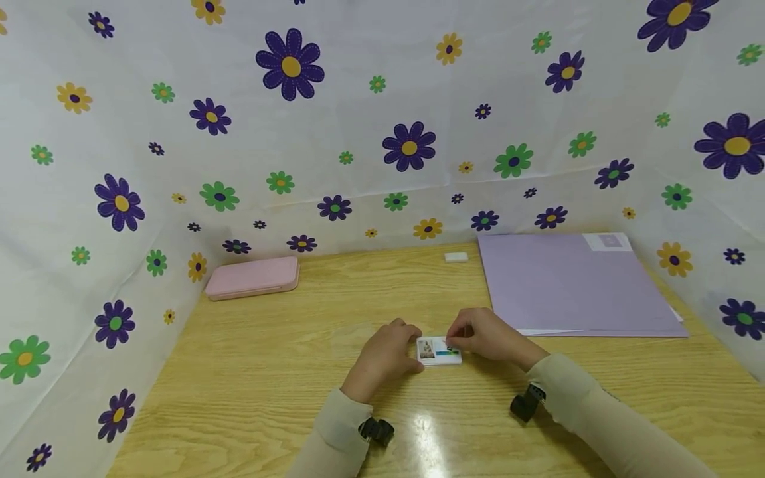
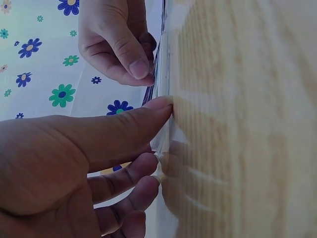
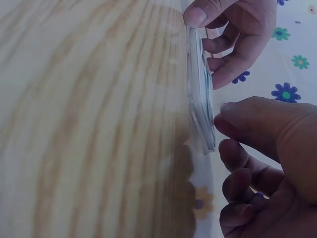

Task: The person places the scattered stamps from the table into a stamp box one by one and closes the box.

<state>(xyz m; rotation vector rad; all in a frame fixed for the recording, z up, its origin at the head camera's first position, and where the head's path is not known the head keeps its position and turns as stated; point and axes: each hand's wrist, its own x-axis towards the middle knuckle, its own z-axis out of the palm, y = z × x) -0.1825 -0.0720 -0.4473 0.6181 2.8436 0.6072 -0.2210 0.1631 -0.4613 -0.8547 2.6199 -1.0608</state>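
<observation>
A small flat white card case (image 1: 440, 360) with a photo and a blue-green strip printed on top lies on the table. It seems to have a clear rim in the right wrist view. My left hand (image 1: 385, 355) holds its left end, thumb at the near edge and fingers at the far side. The right hand (image 1: 484, 335) has its fingers curled, and its thumb and forefinger pinch at the upper right of the top face. Layers show along the case's edge (image 3: 200, 101) by the right fingertips; exactly what they grip is too small to tell.
A pink zip case (image 1: 254, 277) lies at the back left of the wooden table (image 1: 239, 392). Farther back is a white eraser-like block (image 1: 456, 257). A large lilac folder (image 1: 574, 285) with papers under it lies at the right. Flower-printed cloth (image 1: 358, 119) encloses the table.
</observation>
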